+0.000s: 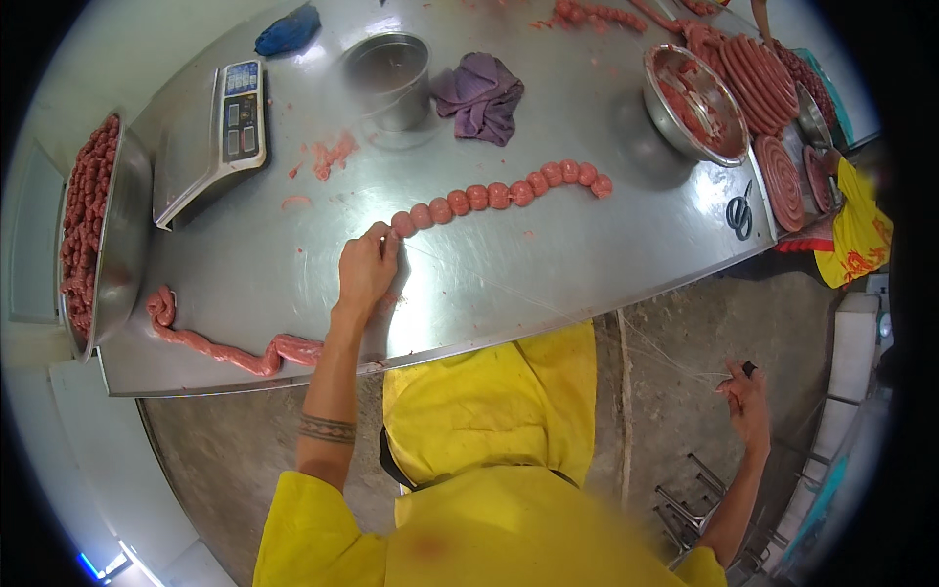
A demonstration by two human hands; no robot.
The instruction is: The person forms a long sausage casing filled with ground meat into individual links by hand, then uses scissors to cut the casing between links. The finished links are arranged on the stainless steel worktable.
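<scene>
A chain of short, round tied sausage links (pixel 477 199) lies across the metal table (pixel 548 259), curving up to the right. My left hand (pixel 369 266) is closed at its near-left end, thumb and fingers pinching the sausage by the last link. From there a thin pale string (pixel 528 301) runs slack past the table edge to my right hand (pixel 746 396), held out over the floor at the right. That hand is closed on the string, with a small black object at its fingers. An untied length of filled sausage (pixel 230 354) lies left of my left forearm, which partly covers it.
Around the table stand a scale (pixel 240 115), a metal pot (pixel 393 83), a purple cloth (pixel 479 96), a bowl with meat scraps (pixel 696 106) and black scissors (pixel 740 213). A large basin of sausages (pixel 119 245) is at left. Coiled sausages (pixel 758 83) and another person's yellow sleeve (pixel 856 225) are at right.
</scene>
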